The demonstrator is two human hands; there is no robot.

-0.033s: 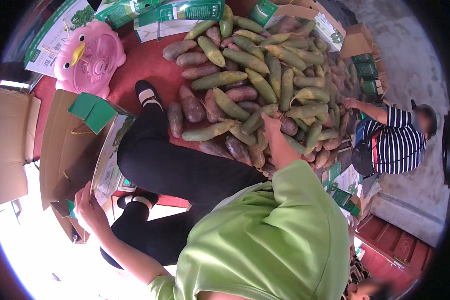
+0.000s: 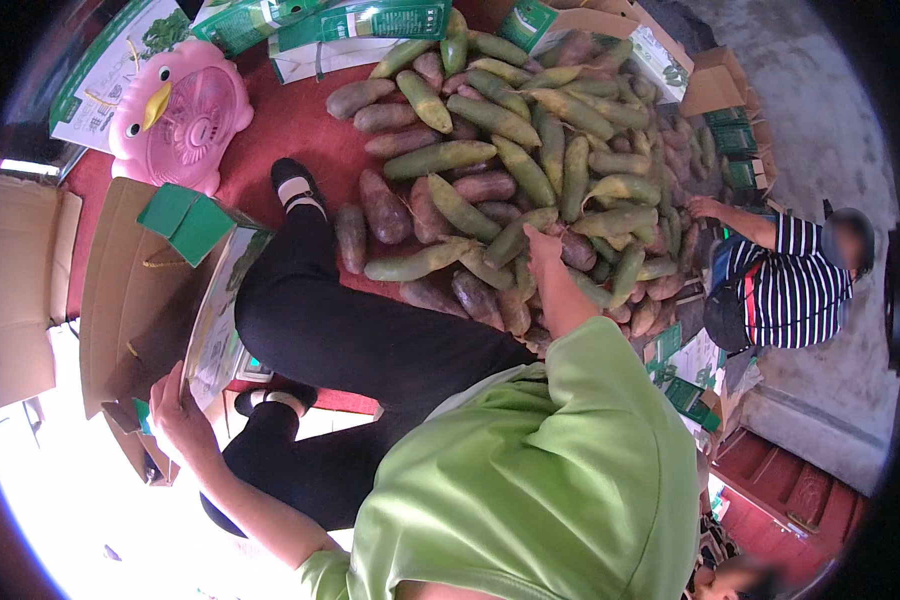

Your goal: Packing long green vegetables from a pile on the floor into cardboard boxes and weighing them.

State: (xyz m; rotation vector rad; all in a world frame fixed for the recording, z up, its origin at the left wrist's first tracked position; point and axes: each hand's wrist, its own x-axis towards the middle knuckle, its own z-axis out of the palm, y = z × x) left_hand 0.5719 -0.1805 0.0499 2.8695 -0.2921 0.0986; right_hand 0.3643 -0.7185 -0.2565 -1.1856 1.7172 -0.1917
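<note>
A large heap of green radishes [image 2: 515,125] and reddish-purple ones [image 2: 385,210] lies in front of me on the red floor covering. Within the heap's near part, my right hand [image 2: 545,255] is closed around the near end of a green radish [image 2: 515,238]; its fingers are partly hidden. Off to the left, an opened cardboard box [image 2: 120,290] with green flaps stands beside my leg. My left hand [image 2: 182,422] grips the near edge of this box, fingers bent at its rim. A scale [image 2: 254,366] with a lit display shows partly beside the box.
A pink penguin-shaped fan [image 2: 185,115] stands at the far left, near green-and-white cartons [image 2: 360,30]. More cartons [image 2: 730,110] edge the heap on the right. A person in a striped shirt [image 2: 795,280] reaches toward the heap; another person [image 2: 735,580] is partly visible at lower right.
</note>
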